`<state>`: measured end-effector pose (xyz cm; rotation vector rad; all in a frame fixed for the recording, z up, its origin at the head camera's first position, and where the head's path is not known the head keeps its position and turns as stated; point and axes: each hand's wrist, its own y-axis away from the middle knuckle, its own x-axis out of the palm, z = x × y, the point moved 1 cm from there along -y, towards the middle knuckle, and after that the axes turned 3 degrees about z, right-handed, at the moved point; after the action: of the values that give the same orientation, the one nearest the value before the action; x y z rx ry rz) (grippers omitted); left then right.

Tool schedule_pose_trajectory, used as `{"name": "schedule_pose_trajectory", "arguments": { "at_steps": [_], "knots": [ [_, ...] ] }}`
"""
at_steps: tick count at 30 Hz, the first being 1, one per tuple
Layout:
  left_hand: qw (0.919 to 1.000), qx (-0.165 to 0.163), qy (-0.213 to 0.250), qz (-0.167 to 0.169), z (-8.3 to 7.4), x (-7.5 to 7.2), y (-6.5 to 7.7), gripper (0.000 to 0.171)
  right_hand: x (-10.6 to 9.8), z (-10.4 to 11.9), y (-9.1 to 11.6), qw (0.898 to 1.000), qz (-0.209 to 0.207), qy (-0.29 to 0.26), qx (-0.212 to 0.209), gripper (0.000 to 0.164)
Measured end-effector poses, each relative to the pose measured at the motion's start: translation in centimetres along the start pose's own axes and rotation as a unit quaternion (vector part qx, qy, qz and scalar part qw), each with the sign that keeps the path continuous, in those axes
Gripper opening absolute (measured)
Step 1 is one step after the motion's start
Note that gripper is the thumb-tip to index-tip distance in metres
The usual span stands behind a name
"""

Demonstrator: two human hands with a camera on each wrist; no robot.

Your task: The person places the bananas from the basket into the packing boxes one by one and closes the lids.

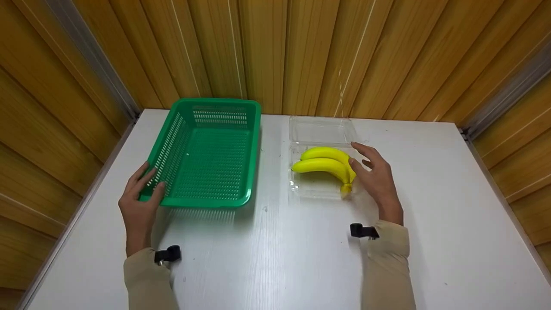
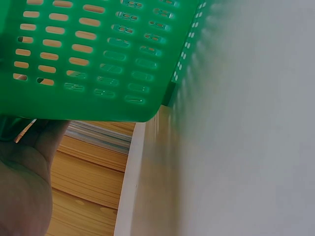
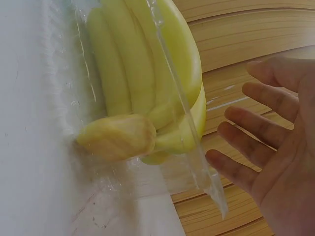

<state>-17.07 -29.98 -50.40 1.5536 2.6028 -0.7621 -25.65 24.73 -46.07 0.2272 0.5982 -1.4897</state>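
Observation:
A green plastic basket [image 1: 215,163] with slotted walls stands on the left of the table. My left hand [image 1: 140,204] grips its near left corner, thumb at the front rim and fingers over the left side; the left wrist view shows the palm under the rim [image 2: 98,117]. To the right lies a clear hinged plastic box [image 1: 312,189], its lid [image 1: 320,130] folded back toward the wall. A bunch of yellow bananas [image 1: 323,165] rests in the box, stem toward me. Beside the box's right edge, my right hand [image 1: 379,178] holds its fingers apart, with nothing in them.
Both things rest on a white table [image 1: 301,258]. Wood-panelled walls [image 1: 267,51] rise behind and on both sides, with metal strips [image 1: 94,60] at the corners. The basket's far end and the box lid lie close to the back wall.

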Motion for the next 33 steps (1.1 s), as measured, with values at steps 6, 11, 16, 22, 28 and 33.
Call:
{"name": "schedule_pose_trajectory", "arguments": {
  "at_steps": [6, 11, 16, 22, 28, 33],
  "knots": [
    [1.0, 0.003, 0.006, -0.001, -1.6, 0.1, 0.3, 0.04, -0.4, -0.6, 0.2, 1.0, -0.013, -0.009, 0.023, 0.046],
    [1.0, -0.002, 0.006, -0.002, -3.5, 0.1, 0.7, 0.039, -0.8, -1.2, 0.3, 0.999, -0.017, -0.011, 0.041, 0.047],
    [1.0, 0.001, 0.002, -0.004, -3.5, 0.1, 0.8, 0.039, -1.1, -1.7, 0.6, 0.998, -0.017, -0.023, 0.06, 0.047],
    [1.0, 0.004, 0.003, -0.002, -3.5, 0.2, 0.8, 0.039, -1.5, -2.4, 0.7, 0.996, -0.029, -0.037, 0.072, 0.045],
    [0.9999, 0.009, 0.008, -0.002, -3.7, 0.2, 0.8, 0.039, -1.5, -3.4, 0.8, 0.993, -0.026, -0.058, 0.099, 0.046],
    [0.9999, 0.006, 0.01, -0.003, -3.6, 0.2, 0.7, 0.039, -1.4, -4.2, 0.8, 0.992, -0.029, -0.062, 0.108, 0.045]
  ]
}}
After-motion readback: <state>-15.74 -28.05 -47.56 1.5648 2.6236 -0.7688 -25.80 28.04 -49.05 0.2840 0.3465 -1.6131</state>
